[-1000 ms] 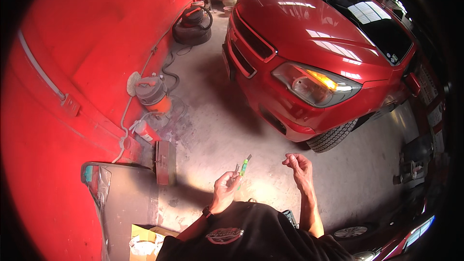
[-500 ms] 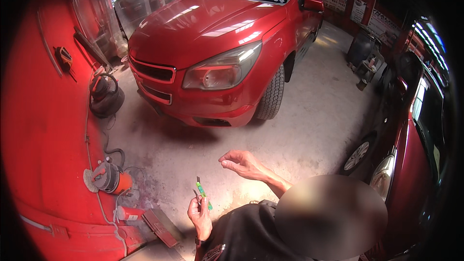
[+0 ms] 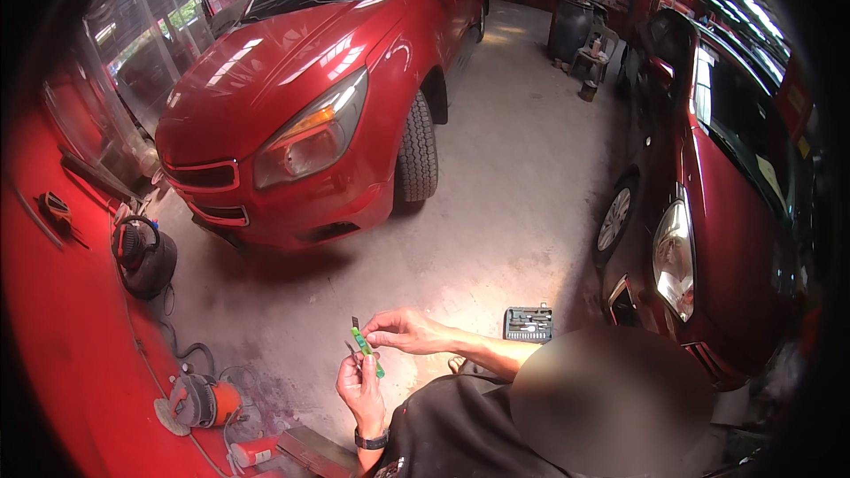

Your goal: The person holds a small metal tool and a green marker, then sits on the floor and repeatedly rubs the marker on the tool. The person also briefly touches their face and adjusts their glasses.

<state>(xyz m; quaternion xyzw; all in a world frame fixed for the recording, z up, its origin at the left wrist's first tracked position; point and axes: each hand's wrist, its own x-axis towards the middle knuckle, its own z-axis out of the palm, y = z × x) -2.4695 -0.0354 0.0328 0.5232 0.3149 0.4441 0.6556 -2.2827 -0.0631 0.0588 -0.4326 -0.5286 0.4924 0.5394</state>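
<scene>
A green utility knife (image 3: 359, 337) with a dark blade pointing up is gripped near its lower end by my left hand (image 3: 360, 396). The same fingers also hold a thin dark piece beside the knife, too small to name. My right hand (image 3: 414, 333) has its fingertips closed at the upper part of the knife, just below the blade. Both hands are in front of my body, above the concrete floor (image 3: 496, 248).
A red vehicle (image 3: 266, 80) stands ahead, and a dark red car (image 3: 739, 248) at the right. An open tool case (image 3: 529, 323) lies beyond my right forearm. At the left, an orange and grey machine (image 3: 204, 401) and a black tank-shaped machine (image 3: 146, 261) stand along the red wall (image 3: 53, 327).
My right hand has moved left and down to the knife, its fingers now at it. My view has turned right, bringing the tool case into sight.
</scene>
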